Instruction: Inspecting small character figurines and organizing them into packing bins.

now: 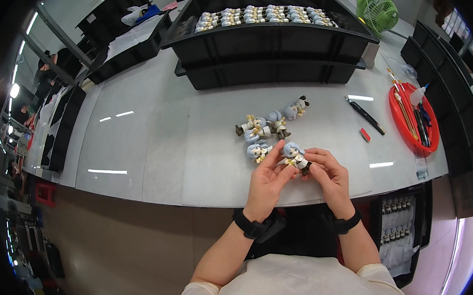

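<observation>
Between my two hands, just above the table's near edge, is a small figurine (294, 155) with pale blue hair, a white and gold outfit and dark boots. My left hand (269, 179) pinches it from the left, thumb and fingers closed on its body. From the right, the fingers of my right hand (329, 176) close around its lower part. Several similar figurines (255, 133) lie on the table beyond my hands, in a loose group. One figurine (258, 152) lies right beside my left fingertips.
A black bin (273, 43) with rows of figurines stands at the back. On the right are a craft knife (366, 115), a small red block (365, 134) and a red tray (436, 125) of brushes and a bottle. A green fan (378, 10) stands behind. Lower right, another bin (425, 216) holds figurines.
</observation>
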A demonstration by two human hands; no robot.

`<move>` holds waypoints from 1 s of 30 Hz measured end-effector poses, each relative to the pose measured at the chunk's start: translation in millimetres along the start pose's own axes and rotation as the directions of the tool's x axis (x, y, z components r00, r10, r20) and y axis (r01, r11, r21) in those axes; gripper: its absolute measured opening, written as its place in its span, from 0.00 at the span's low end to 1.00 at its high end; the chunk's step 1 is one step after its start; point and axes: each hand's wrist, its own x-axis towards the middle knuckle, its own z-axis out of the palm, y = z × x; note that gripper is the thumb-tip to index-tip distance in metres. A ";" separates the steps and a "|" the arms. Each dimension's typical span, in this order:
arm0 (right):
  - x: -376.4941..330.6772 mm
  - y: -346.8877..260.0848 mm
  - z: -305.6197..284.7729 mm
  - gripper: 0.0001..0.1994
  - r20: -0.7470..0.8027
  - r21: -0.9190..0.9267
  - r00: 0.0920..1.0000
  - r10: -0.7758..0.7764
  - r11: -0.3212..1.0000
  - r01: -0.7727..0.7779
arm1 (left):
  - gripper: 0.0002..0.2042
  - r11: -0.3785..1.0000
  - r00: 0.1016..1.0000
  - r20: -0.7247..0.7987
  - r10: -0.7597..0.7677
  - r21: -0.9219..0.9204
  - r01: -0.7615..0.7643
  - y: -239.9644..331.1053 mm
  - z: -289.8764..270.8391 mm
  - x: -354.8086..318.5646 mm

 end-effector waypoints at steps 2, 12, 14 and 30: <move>-1.4 0.6 0.7 0.11 -0.003 0.008 1.000 -0.003 1.000 0.003 | 0.27 1.000 1.000 -0.009 0.008 -0.004 -0.008 -1.7 0.3 -0.7; -3.6 0.8 0.9 0.11 0.008 0.019 1.000 -0.004 1.000 0.004 | 0.23 1.000 0.999 -0.032 0.022 -0.012 -0.022 -4.1 0.0 -3.0; -4.0 0.5 1.4 0.12 0.001 0.041 1.000 0.000 0.999 0.000 | 0.23 1.000 0.999 -0.029 0.020 -0.015 -0.020 -4.2 0.2 -2.5; -5.3 1.6 3.7 0.19 -0.070 0.075 0.998 0.005 0.997 0.001 | 0.24 1.000 1.000 -0.009 0.020 0.017 -0.020 -3.3 -0.9 -1.9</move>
